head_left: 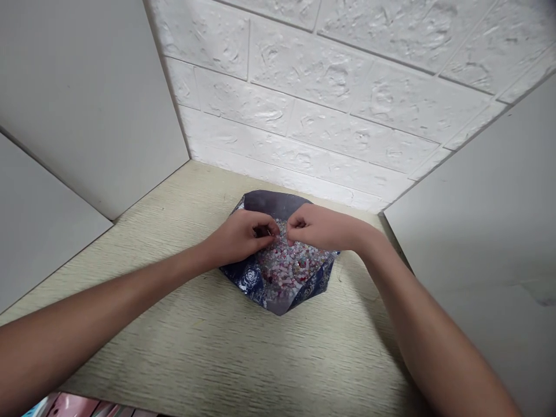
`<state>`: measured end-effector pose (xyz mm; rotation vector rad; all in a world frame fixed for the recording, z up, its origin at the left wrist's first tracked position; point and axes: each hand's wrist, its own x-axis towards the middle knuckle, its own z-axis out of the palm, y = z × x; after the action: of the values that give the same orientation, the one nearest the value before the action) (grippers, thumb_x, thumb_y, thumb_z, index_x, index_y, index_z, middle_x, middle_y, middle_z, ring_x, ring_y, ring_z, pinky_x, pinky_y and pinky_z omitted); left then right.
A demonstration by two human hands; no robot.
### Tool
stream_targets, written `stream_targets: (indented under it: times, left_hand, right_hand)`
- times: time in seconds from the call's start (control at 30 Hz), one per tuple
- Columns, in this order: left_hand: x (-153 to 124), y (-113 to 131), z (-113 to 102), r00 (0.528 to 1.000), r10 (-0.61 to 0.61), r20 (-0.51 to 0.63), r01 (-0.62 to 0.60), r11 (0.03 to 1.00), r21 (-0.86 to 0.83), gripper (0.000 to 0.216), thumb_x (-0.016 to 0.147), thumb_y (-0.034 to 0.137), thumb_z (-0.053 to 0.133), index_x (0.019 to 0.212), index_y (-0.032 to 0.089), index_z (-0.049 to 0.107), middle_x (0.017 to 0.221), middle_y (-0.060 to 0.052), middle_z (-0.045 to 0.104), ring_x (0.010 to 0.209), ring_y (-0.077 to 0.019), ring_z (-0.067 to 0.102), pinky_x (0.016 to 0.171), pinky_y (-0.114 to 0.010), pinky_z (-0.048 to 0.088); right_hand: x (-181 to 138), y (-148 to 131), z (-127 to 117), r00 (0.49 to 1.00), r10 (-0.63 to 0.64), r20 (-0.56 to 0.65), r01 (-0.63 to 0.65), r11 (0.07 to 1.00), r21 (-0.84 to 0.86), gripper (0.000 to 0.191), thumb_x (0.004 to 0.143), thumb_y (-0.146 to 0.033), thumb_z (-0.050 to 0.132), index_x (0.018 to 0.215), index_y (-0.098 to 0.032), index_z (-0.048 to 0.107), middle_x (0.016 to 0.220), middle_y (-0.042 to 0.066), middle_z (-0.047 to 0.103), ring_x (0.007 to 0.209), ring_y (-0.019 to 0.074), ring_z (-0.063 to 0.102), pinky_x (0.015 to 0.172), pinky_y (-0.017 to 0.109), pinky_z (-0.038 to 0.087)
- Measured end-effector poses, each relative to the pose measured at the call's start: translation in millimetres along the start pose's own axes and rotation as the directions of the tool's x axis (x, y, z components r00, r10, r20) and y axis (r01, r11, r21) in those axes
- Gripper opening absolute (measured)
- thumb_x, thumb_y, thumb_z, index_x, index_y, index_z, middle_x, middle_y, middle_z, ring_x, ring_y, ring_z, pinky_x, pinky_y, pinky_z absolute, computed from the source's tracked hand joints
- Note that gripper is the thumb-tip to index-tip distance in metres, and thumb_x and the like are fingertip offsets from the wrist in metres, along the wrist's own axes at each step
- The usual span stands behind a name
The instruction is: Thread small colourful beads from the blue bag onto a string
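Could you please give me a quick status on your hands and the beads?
Left hand pinching something small, unclear. Right hand fingertips at the beads. Patterned blue paper tray beneath. Nothing blocking.

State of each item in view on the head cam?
left hand, fingers pinched above the beads, anything held too small to tell
right hand, fingers bunched at the edge of the beads
beads, loose, spread in the tray, mixed pink and white
folded navy rose-print tray, open, lying on the desk
pale desk top, bearing the tray
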<state>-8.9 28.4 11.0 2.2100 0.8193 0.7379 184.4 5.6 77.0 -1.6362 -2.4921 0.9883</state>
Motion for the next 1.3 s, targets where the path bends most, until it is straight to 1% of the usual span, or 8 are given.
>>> stream_targets:
  times: [0.1,0.2,0.3,0.57,0.83,1.07,1.2,1.3]
  left_hand:
    - [-0.1,0.7,0.4,0.999,0.027,-0.025,-0.027,1.0,0.003,0.009,0.078,0.02,0.062,0.082,0.016,0.069,0.078,-0.001,0.071,0.069,-0.0122,0.063,0.064,-0.022,0.048]
    - [-0.3,0.6,1.2,0.998,0.052,-0.033,-0.052,0.999,0.012,0.009,0.079,0.02,0.061,0.082,0.016,0.068,0.084,-0.003,0.071,0.072,-0.013,0.063,0.068,-0.024,0.049]
    - [-1.1,0.4,2.1,0.997,0.064,-0.042,-0.063,0.997,0.035,0.008,0.079,0.02,0.061,0.081,0.016,0.068,0.083,-0.003,0.07,0.072,-0.013,0.063,0.068,-0.024,0.048]
    - [-3.6,-0.8,2.3,0.999,0.03,-0.036,-0.029,0.999,0.042,0.01,0.08,0.023,0.062,0.082,0.016,0.068,0.076,-0.002,0.07,0.068,-0.0132,0.063,0.065,-0.024,0.047]
    - [-4.0,-0.5,2.7,0.998,0.046,-0.046,-0.043,0.997,0.058,0.009,0.08,0.022,0.061,0.082,0.016,0.068,0.074,-0.001,0.069,0.066,-0.0121,0.062,0.061,-0.022,0.045]
    - [-4.7,-0.4,3.0,0.999,0.035,-0.033,-0.034,0.999,0.036,0.009,0.08,0.021,0.062,0.082,0.016,0.068,0.072,0.001,0.068,0.064,-0.011,0.061,0.059,-0.021,0.044]
    - [-5.1,0.5,2.8,0.999,0.024,-0.024,-0.023,0.999,0.036,0.009,0.081,0.023,0.061,0.081,0.016,0.068,0.074,0.0,0.069,0.069,-0.0126,0.063,0.063,-0.022,0.045]
    - [-5.5,0.7,2.6,0.999,0.027,-0.026,-0.026,0.999,0.027,0.01,0.081,0.023,0.06,0.083,0.017,0.068,0.075,0.0,0.07,0.068,-0.0122,0.063,0.062,-0.022,0.044]
  right_hand:
    - [2.6,1.7,1.1,0.999,-0.008,0.037,0.008,1.0,0.0,0.017,0.076,-0.025,0.046,0.059,-0.019,0.046,0.056,-0.004,0.032,0.051,0.0095,0.026,0.046,0.026,0.021]
    - [4.2,1.2,1.7,0.999,-0.011,0.032,0.011,1.0,0.005,0.018,0.075,-0.024,0.046,0.058,-0.019,0.044,0.057,-0.004,0.031,0.052,0.0094,0.025,0.046,0.025,0.021]
    - [3.7,-0.9,1.3,1.0,0.001,-0.009,-0.001,1.0,-0.001,0.019,0.074,-0.022,0.046,0.057,-0.019,0.038,0.058,-0.004,0.029,0.053,0.0095,0.023,0.047,0.026,0.02]
    - [-3.5,-7.7,-3.5,0.993,0.009,-0.121,-0.017,0.997,-0.069,0.02,0.076,-0.027,0.045,0.059,-0.019,0.038,0.059,-0.003,0.033,0.054,0.0093,0.028,0.048,0.026,0.021]
    - [-4.3,-9.1,-4.2,0.991,0.036,-0.128,-0.045,0.997,-0.068,0.02,0.076,-0.025,0.045,0.059,-0.019,0.038,0.058,-0.003,0.034,0.053,0.0089,0.027,0.048,0.027,0.02]
    - [-5.4,-9.2,-4.6,0.983,-0.002,-0.181,-0.014,0.996,-0.084,0.017,0.075,-0.023,0.045,0.059,-0.018,0.042,0.058,-0.003,0.037,0.054,0.009,0.029,0.049,0.028,0.021]
    - [-6.2,-10.4,-3.8,0.986,0.001,-0.168,-0.013,0.997,-0.072,0.016,0.075,-0.024,0.045,0.059,-0.018,0.045,0.058,-0.004,0.038,0.054,0.0087,0.031,0.049,0.027,0.022]
    - [-6.0,-10.0,-3.0,0.986,-0.007,-0.169,-0.004,0.998,-0.061,0.016,0.075,-0.023,0.045,0.06,-0.018,0.046,0.058,-0.004,0.039,0.054,0.0087,0.03,0.049,0.027,0.021]
